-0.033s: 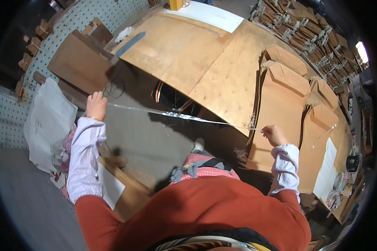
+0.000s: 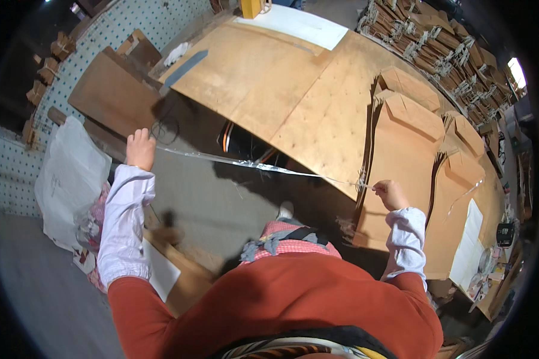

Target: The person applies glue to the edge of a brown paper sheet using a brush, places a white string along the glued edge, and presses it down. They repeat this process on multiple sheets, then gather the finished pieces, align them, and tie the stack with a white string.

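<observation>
While stretched taut, clear strip [image 2: 245, 162] is pinched btwn left hand [image 2: 141, 149] & right hand [image 2: 390, 194].

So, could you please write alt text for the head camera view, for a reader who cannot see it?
Seen from above, a person in a red top stretches a thin clear plastic strip between the raised left hand and the right hand. Ahead lie a plywood table and stacks of flat brown paper bags.

Paper bags [image 2: 404, 149] on plywood table [image 2: 263, 78]
</observation>
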Demonstrator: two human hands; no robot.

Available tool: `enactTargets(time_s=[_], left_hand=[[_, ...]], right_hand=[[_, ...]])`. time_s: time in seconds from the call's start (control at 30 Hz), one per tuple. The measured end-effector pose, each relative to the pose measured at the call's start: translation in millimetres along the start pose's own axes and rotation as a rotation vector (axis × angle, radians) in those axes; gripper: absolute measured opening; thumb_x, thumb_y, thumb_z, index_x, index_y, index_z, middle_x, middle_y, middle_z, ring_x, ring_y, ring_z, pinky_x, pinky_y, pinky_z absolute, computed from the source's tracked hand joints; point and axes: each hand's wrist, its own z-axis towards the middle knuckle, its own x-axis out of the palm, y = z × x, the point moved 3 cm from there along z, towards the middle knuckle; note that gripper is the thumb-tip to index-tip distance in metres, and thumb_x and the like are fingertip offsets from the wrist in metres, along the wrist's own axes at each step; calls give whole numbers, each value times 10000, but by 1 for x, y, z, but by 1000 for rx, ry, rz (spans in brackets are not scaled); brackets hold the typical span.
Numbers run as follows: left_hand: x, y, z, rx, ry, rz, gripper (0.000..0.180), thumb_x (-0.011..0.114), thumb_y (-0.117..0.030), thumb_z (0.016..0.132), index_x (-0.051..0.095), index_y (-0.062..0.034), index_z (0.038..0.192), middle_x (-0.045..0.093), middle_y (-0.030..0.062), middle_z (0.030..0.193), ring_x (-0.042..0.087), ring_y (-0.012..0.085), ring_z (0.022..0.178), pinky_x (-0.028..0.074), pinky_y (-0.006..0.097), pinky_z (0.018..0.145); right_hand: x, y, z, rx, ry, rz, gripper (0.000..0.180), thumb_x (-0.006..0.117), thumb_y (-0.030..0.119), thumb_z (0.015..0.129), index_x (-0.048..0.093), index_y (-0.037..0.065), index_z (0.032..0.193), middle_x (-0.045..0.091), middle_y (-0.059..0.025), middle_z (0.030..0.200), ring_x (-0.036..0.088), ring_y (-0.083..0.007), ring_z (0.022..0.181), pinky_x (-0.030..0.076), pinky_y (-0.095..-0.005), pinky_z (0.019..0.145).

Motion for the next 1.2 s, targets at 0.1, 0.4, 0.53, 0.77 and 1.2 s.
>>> enactTargets(time_s=[0.1, 0.4, 0.53, 0.77, 1.2], left_hand=[[28, 8, 81, -99, -96, 165, 76, 583, -149, 771, 649, -131, 805, 569, 32, 795, 559, 208, 855, 432, 356, 744], [111, 40, 272, -82, -239, 74, 152, 584, -137, 785, 693, -91, 881, 666, 58, 617, 666, 201, 542, 506, 358, 456], [161, 41, 358, -176, -60, -36, 124, 569, -174, 815, 657, -87, 821, 706, 101, 823, 705, 216, 733, 546, 365, 538], [224, 60, 504, -207, 127, -464, 290, 505, -154, 925, 543, 26, 1150, 641, 234, 1128, 650, 358, 1001, 528, 459, 837], [337, -231, 442, 120, 421, -1083, 605, 507, 24, 813, 388, 31, 1406, 448, 261, 1394, 426, 386, 1303, 350, 411, 1105]], right_hand=[[9, 21, 49, -50, -188, -324, 115, 621, 105, 832, 708, 30, 825, 689, -144, 788, 649, -332, 766, 512, -432, 710], [18, 92, 169, 41, -475, -434, 133, 546, 58, 772, 678, 70, 755, 659, -154, 763, 658, -330, 734, 529, -445, 631], [38, 111, 225, 38, -337, -455, 140, 532, 62, 812, 671, 61, 799, 674, -181, 813, 674, -347, 765, 544, -438, 646], [47, 126, 329, 276, -328, -289, 157, 518, 95, 838, 672, 63, 826, 662, -188, 824, 637, -390, 810, 504, -506, 712], [85, 87, 264, 433, -434, 369, 254, 630, 139, 816, 703, 69, 1049, 669, -194, 1073, 629, -357, 1015, 491, -408, 921]])
